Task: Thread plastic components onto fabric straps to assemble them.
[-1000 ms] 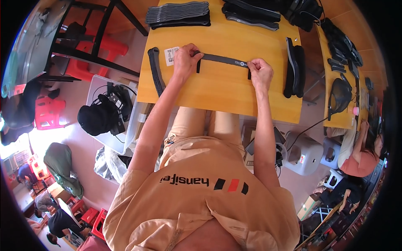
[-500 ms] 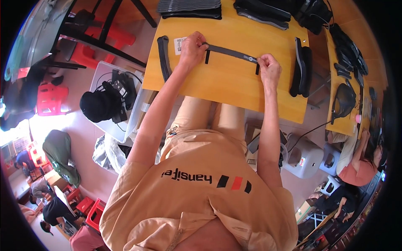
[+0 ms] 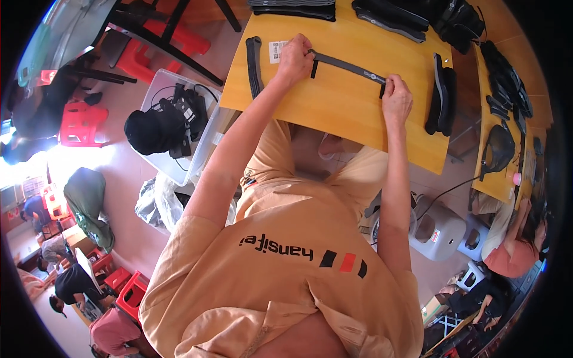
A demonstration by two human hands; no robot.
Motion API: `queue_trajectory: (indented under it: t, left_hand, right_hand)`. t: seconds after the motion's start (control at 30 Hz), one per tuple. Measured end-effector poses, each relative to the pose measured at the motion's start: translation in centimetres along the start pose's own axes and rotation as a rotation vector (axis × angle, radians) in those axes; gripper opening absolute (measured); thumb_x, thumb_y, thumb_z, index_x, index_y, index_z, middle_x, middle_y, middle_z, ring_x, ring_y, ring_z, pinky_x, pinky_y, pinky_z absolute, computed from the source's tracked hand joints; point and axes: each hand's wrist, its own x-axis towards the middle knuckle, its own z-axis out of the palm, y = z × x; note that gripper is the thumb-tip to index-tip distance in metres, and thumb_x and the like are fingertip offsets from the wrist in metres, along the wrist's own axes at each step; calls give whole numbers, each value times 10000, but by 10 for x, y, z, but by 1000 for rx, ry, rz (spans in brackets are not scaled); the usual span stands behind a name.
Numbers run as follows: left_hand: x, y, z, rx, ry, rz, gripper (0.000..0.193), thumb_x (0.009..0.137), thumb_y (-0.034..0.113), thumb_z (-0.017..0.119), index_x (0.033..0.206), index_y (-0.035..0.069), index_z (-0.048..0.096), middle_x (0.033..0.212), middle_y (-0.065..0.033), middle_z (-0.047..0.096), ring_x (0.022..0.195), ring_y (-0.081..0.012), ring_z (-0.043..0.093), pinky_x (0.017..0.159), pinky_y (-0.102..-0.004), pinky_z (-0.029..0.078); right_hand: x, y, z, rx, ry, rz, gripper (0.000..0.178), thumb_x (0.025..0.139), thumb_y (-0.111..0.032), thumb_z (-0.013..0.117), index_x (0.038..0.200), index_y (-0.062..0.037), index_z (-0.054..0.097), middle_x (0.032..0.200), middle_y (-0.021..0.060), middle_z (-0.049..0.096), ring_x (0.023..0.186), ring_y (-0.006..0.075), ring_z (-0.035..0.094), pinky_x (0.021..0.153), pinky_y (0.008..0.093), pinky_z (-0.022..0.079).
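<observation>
Between my hands a dark grey strap (image 3: 346,65) with a small pale mark is stretched just above the yellow table (image 3: 334,113). My left hand (image 3: 295,58) is closed on its left end, fingers pinched. At the other end my right hand (image 3: 396,98) pinches the strap in the same way. A short black tab hangs down from the strap beside each hand. Left of my left hand lies a folded dark strap (image 3: 254,67), with a white printed label (image 3: 277,52) beside it. To the right of my right hand lie more black and grey straps (image 3: 440,95).
Along the far edge lie stacked grey straps (image 3: 292,11), another strap pile (image 3: 391,21) and a black bundle (image 3: 456,24). A clear plastic bin (image 3: 179,170) with black gear stands at left. Right are a second table (image 3: 492,173) and a grey stool (image 3: 441,230). Several people work nearby.
The table and both hands appear shifted right and slightly up in the picture. My legs have spread apart beneath the table. Both hands still hold the strap stretched.
</observation>
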Motion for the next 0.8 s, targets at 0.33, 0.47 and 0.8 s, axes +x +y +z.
queue_trajectory:
  t: [0.33,0.47,0.8]
  left_hand:
    - [-8,20,-33,-108,-80,-82,233,811,74,588,1016,-13,518,826,-109,587,629,-188,624,542,-310,530]
    - [-20,42,-68,-147,-131,-33,233,865,115,570,1064,-5,557,897,-75,585,677,-122,607,534,-243,501]
    - [-147,38,-146,-404,595,22,143,919,150,535,938,14,575,738,-50,609,507,-54,512,446,-181,409]
  right_hand:
    - [-6,21,6,409,116,203,121,879,-124,553,924,-32,617,684,145,612,579,224,605,568,328,468]
    - [-5,16,3,474,96,232,133,881,-128,557,910,-18,624,638,66,580,538,124,546,503,273,444]
    - [-9,16,-2,545,56,259,135,881,-132,564,906,-24,640,629,6,526,548,80,499,462,226,425]
